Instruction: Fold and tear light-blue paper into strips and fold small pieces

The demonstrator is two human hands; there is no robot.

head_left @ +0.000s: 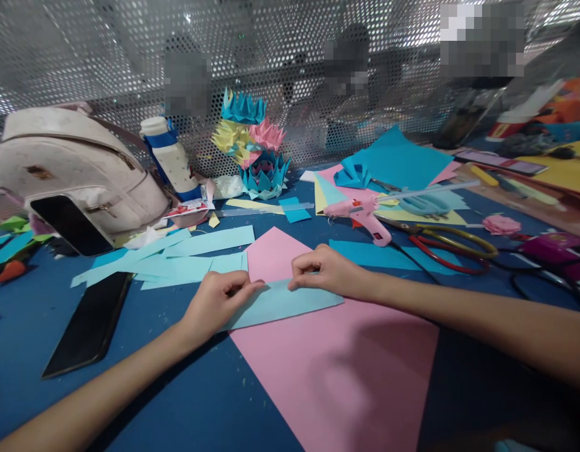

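A light blue paper strip (283,305) lies slantwise across a large pink sheet (365,370). My left hand (220,298) pinches the strip's left part, thumb on its upper edge and the fingers curled behind. Toward the strip's right end, my right hand (318,270) grips the same upper edge between thumb and bent fingers. More light blue strips (209,241) are piled just beyond my left hand. Behind my right hand is a darker blue strip (365,254).
A pink glue gun (365,216) and scissors (452,242) lie beyond my right arm. A black phone (90,326) is at the left, near a white backpack (78,163). A bottle (170,157) and folded paper flowers (264,176) stand at the back by a perforated metal panel (271,75).
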